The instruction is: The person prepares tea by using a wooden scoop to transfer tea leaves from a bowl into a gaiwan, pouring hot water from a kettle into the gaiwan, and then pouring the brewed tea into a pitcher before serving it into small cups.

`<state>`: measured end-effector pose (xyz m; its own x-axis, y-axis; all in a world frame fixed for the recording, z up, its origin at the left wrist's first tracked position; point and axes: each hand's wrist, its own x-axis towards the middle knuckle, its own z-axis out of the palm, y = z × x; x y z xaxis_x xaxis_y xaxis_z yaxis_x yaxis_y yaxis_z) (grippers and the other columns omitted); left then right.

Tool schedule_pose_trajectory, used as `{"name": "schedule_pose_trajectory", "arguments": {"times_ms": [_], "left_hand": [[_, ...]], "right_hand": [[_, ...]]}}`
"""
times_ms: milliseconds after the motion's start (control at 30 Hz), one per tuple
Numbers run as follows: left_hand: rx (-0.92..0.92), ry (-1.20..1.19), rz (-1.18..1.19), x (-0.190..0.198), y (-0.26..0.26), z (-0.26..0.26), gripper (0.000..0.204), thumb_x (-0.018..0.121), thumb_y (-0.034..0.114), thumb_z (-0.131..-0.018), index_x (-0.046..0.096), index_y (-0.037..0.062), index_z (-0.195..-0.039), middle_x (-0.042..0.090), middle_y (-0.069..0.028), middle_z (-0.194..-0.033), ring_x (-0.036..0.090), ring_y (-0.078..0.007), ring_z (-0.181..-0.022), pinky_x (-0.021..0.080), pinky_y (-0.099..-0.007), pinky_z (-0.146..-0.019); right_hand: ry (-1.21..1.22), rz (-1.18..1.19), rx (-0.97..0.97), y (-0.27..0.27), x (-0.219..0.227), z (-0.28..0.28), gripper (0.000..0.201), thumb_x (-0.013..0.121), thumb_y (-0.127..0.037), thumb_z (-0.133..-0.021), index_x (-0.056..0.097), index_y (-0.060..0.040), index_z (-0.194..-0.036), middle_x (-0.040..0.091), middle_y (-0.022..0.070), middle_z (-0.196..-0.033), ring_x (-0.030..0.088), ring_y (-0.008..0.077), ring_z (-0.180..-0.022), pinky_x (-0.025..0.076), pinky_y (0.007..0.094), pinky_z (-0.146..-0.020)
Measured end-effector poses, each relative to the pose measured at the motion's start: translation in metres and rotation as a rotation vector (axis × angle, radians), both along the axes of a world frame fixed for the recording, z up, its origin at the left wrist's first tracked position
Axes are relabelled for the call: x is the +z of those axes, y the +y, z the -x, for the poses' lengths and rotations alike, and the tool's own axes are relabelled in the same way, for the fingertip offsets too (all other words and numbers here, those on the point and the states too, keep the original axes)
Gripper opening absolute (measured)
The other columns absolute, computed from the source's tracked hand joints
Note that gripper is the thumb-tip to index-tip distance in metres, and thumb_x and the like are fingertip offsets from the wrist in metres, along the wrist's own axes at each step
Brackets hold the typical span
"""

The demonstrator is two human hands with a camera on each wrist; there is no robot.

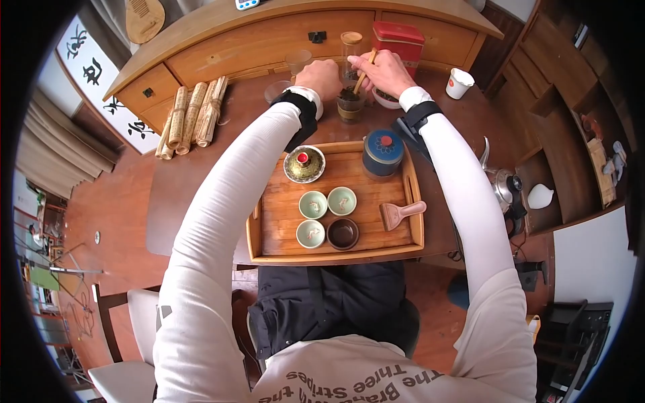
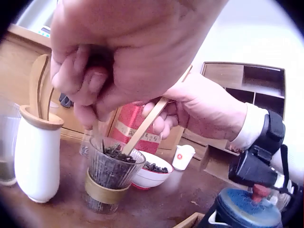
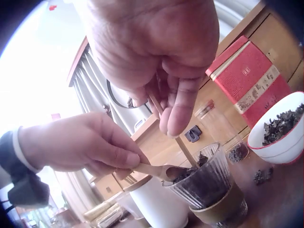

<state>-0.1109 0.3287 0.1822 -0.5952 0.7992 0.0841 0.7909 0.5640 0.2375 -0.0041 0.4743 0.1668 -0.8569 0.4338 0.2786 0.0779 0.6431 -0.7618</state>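
Head view: my camera finds a banded glass (image 1: pixel 351 107) near the table's (image 1: pixel 201 188) far edge. Left wrist: I judge it light, rigid and breakable, best grasped at its band (image 2: pixel 107 192). Right wrist: the left hand (image 3: pixel 90 142) curls around a wooden scoop (image 3: pixel 149 169); the right hand (image 3: pixel 156 52) pinches a wooden stick (image 3: pixel 187 153).
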Motion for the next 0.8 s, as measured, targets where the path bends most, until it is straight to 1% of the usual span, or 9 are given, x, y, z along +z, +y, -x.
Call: {"name": "schedule_pose_trajectory", "arguments": {"times_ms": [200,333,400,433,533,633,733,767,800], "left_hand": [[-0.239,0.289,0.133,0.017,-0.001,-0.012,0.024,0.066,0.018,-0.089,0.074,0.0032,-0.106,0.074,-0.0206,-0.109,0.072,-0.0378,-0.105,0.057,-0.0484,-0.089],[-0.241,0.216,0.098,0.016,0.003,-0.014,0.025,0.065,0.018,-0.089,0.074,0.003,-0.108,0.074,-0.0215,-0.11,0.071,-0.0382,-0.105,0.057,-0.0485,-0.089],[-0.109,0.11,0.081,0.011,0.007,-0.01,0.044,0.074,0.04,-0.088,0.074,0.0063,-0.115,0.075,-0.018,-0.112,0.072,-0.0345,-0.108,0.058,-0.0452,-0.091],[-0.108,0.108,0.082,0.009,0.009,-0.006,0.044,0.074,0.04,-0.088,0.074,0.0063,-0.115,0.075,-0.018,-0.112,0.072,-0.0345,-0.108,0.058,-0.0452,-0.091],[0.002,-0.043,0.091,0.002,0.009,0.013,0.046,0.074,0.037,-0.086,0.073,0.0035,-0.117,0.073,-0.0204,-0.117,0.07,-0.0366,-0.111,0.057,-0.0451,-0.094],[0.01,-0.089,-0.111,-0.017,0.003,0.031,0.028,0.063,0.016,-0.084,0.074,-0.0082,-0.094,0.071,-0.032,-0.101,0.07,-0.0451,-0.101,0.056,-0.0482,-0.09],[0.093,-0.141,-0.22,-0.03,-0.002,0.034,0.026,0.064,0.015,-0.082,0.075,-0.0082,-0.09,0.072,-0.031,-0.095,0.072,-0.0434,-0.095,0.057,-0.0474,-0.086],[0.11,-0.178,-0.218,-0.031,-0.002,0.035,0.024,0.063,0.013,-0.082,0.075,-0.0075,-0.085,0.073,-0.0274,-0.084,0.075,-0.0388,-0.081,0.059,-0.0448,-0.075],[0.112,-0.178,-0.22,-0.028,-0.005,0.032,0.024,0.063,0.013,-0.082,0.075,-0.0075,-0.085,0.073,-0.0274,-0.084,0.075,-0.0388,-0.081,0.059,-0.0448,-0.075]], "right_hand": [[-0.111,-0.095,-0.016,-0.003,0.012,-0.004,0.046,0.063,-0.04,-0.101,0.075,0.0034,-0.093,0.072,0.0148,-0.069,0.074,0.0226,-0.065,0.059,0.0346,-0.063],[-0.082,-0.004,-0.038,-0.002,0.003,0.001,0.044,0.063,-0.039,-0.101,0.075,0.0032,-0.093,0.073,0.0145,-0.07,0.075,0.0227,-0.065,0.06,0.0343,-0.065],[-0.028,0.056,-0.039,0.001,-0.001,-0.001,0.043,0.064,-0.038,-0.1,0.076,0.0029,-0.096,0.074,0.0144,-0.073,0.075,0.0223,-0.065,0.06,0.0333,-0.066],[-0.03,0.056,-0.039,0.004,-0.003,0.0,0.043,0.064,-0.038,-0.1,0.076,0.0029,-0.096,0.074,0.0144,-0.073,0.075,0.0223,-0.065,0.06,0.0333,-0.066],[0.019,0.047,-0.05,0.009,-0.005,0.002,0.043,0.065,-0.039,-0.099,0.076,0.0027,-0.099,0.075,0.0137,-0.075,0.076,0.0209,-0.066,0.06,0.0318,-0.067],[0.043,0.063,-0.051,0.009,-0.002,0.002,0.049,0.065,-0.043,-0.1,0.075,0.005,-0.101,0.074,0.0113,-0.082,0.073,0.0166,-0.064,0.06,0.0285,-0.061],[0.065,0.076,-0.035,0.005,0.004,0.001,0.051,0.066,-0.045,-0.099,0.074,0.0055,-0.103,0.074,0.0105,-0.083,0.073,0.0153,-0.064,0.06,0.0278,-0.061],[0.055,0.066,-0.021,0.004,0.006,0.001,0.051,0.067,-0.045,-0.099,0.074,0.0057,-0.104,0.074,0.0101,-0.083,0.072,0.0148,-0.064,0.059,0.0275,-0.061],[0.045,0.055,-0.006,0.001,0.009,0.001,0.051,0.067,-0.045,-0.099,0.073,0.0059,-0.104,0.074,0.0098,-0.083,0.072,0.0143,-0.064,0.059,0.0271,-0.061]]}}
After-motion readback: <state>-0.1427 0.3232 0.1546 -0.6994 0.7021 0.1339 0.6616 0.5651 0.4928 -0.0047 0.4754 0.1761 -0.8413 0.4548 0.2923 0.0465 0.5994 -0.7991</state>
